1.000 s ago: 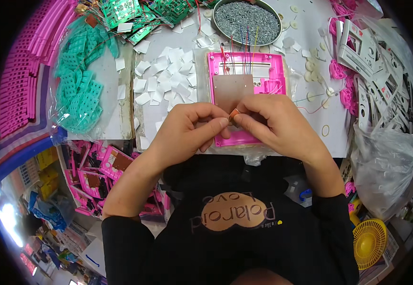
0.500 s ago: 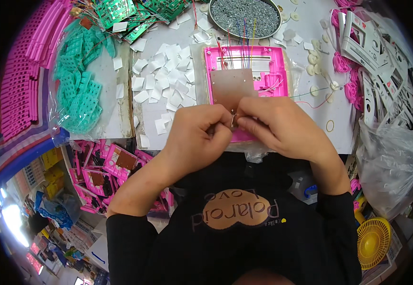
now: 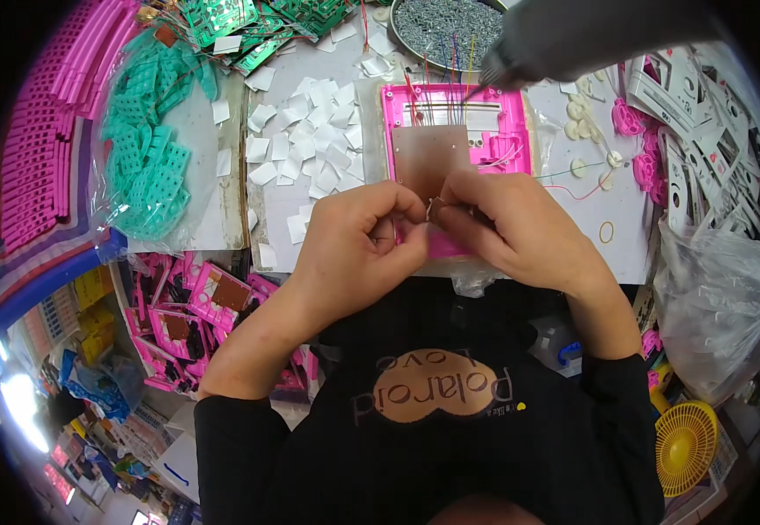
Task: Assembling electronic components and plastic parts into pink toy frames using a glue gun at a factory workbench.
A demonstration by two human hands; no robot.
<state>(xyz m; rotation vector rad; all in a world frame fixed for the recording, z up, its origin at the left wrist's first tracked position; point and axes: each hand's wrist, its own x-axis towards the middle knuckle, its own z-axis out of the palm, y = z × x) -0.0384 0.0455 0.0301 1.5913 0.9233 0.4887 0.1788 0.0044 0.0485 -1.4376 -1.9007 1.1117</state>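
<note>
In front of me a pink plastic housing (image 3: 517, 114) lies on the table. Over its middle rests a brown circuit board (image 3: 430, 153), with red, blue and yellow wires rising behind it. At the board's near edge, my left hand (image 3: 367, 241) and my right hand (image 3: 515, 227) meet, both closed in a pinch. A short pale wire (image 3: 432, 208) shows between their fingertips, and the hands hide its ends. Above the housing's far right corner hangs a blurred dark power screwdriver (image 3: 572, 44), its thin tip pointing down toward the wires.
Behind the housing stands a round tray of screws (image 3: 441, 31). White paper squares (image 3: 314, 131), teal keypads (image 3: 148, 166) and green circuit boards (image 3: 222, 22) lie to the left. White panels (image 3: 703, 131) and a clear plastic bag (image 3: 717, 297) crowd the right. Pink housings (image 3: 187, 306) fill the lower left.
The dark power screwdriver has come into view at the upper right, over the screw tray and housing. My hands stay pinched at the board's near edge, with the fingers slightly shifted.
</note>
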